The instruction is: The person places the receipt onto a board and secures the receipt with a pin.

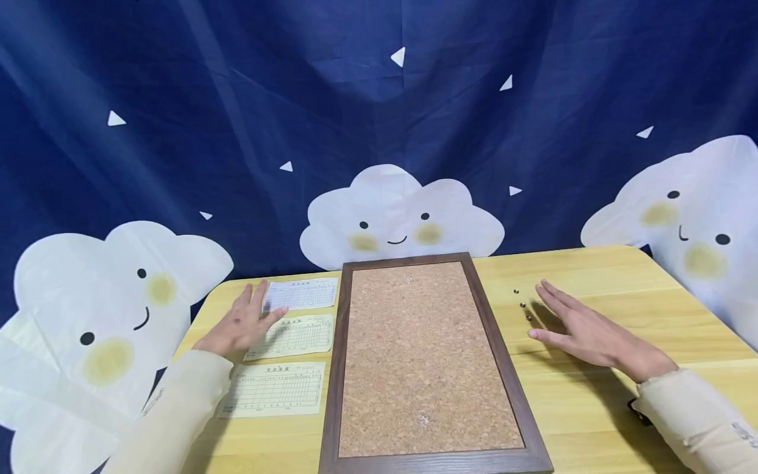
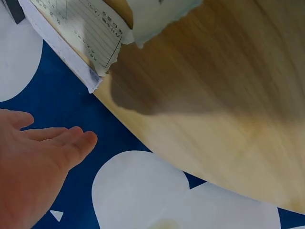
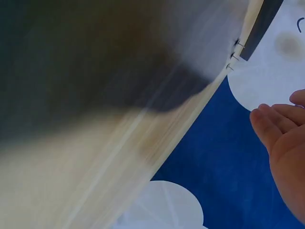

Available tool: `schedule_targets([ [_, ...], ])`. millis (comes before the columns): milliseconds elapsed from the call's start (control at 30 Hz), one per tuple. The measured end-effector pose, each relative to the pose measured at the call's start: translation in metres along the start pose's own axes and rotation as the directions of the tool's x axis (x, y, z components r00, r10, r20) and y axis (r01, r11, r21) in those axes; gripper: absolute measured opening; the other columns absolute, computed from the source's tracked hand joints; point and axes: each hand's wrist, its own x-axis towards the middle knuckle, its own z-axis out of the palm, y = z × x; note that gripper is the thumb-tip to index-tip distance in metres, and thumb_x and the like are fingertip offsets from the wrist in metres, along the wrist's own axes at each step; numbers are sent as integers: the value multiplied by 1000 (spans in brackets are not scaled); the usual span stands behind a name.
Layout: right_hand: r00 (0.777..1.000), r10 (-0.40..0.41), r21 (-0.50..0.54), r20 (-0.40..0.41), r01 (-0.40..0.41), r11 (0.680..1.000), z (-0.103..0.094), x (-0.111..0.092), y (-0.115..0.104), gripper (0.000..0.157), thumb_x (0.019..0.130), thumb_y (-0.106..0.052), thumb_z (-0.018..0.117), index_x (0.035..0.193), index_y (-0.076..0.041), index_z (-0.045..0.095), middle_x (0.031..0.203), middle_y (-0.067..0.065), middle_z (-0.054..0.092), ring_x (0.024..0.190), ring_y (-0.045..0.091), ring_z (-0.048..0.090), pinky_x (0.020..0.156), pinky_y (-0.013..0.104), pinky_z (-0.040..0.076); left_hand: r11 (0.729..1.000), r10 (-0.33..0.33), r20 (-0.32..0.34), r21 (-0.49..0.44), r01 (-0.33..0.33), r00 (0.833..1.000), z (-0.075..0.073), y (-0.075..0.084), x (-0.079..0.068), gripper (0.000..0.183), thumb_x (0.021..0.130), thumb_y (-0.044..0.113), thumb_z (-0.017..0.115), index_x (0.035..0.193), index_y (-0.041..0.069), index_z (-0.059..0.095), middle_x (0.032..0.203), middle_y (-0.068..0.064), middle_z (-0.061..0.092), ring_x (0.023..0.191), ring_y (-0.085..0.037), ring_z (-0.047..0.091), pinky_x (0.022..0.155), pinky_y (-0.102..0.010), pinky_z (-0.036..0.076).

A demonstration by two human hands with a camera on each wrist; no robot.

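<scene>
A cork board (image 1: pixel 423 362) in a dark brown frame lies flat in the middle of the table. To its left, three printed paper slips are laid in a column: a whitish one (image 1: pixel 304 293) at the back, a pale green one (image 1: pixel 299 337) in the middle and a yellowish one (image 1: pixel 275 392) nearest me. My left hand (image 1: pixel 237 324), fingers straight and holding nothing, is at the left edges of the back two slips, partly covering them. Right of the board, three small thumbtacks (image 1: pixel 523 305) stand point up. My right hand (image 1: pixel 595 337) is just right of them, extended and holding nothing.
The light wooden table (image 1: pixel 598 283) has rounded corners and reaches back to a dark blue curtain (image 1: pixel 355 112) with white clouds. In the left wrist view, paper slips (image 2: pixel 93 31) lie near the table's edge. Pale specks mark the cork near both ends.
</scene>
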Motion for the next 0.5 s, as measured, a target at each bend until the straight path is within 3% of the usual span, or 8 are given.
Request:
schedule_targets([
  [233, 999, -31, 25, -16, 32, 999, 5, -1, -3, 87, 95, -45, 67, 151, 9, 29, 157, 28, 26, 139, 50, 32, 119, 40, 20, 999, -12, 0, -42, 12, 1000, 3, -3, 9, 96, 101, 60, 44, 157, -5, 0, 156, -40, 2, 143, -57, 6, 111, -69, 14],
  [333, 999, -40, 67, -15, 41, 997, 5, -1, -6, 86, 94, -43, 69, 151, 9, 31, 155, 29, 29, 138, 50, 33, 118, 39, 21, 998, -32, 4, -48, 32, 999, 4, -2, 13, 97, 100, 62, 43, 157, -5, 0, 157, -39, 3, 143, -56, 8, 111, -69, 15],
  [500, 998, -56, 120, -1, 56, 991, 5, 0, -12, 86, 92, -41, 71, 151, 7, 32, 153, 31, 32, 137, 51, 35, 111, 53, 30, 997, -49, -1, -64, 49, 999, 6, -3, 19, 97, 100, 61, 45, 156, -6, 4, 157, -37, 8, 144, -54, 12, 112, -66, 16],
])
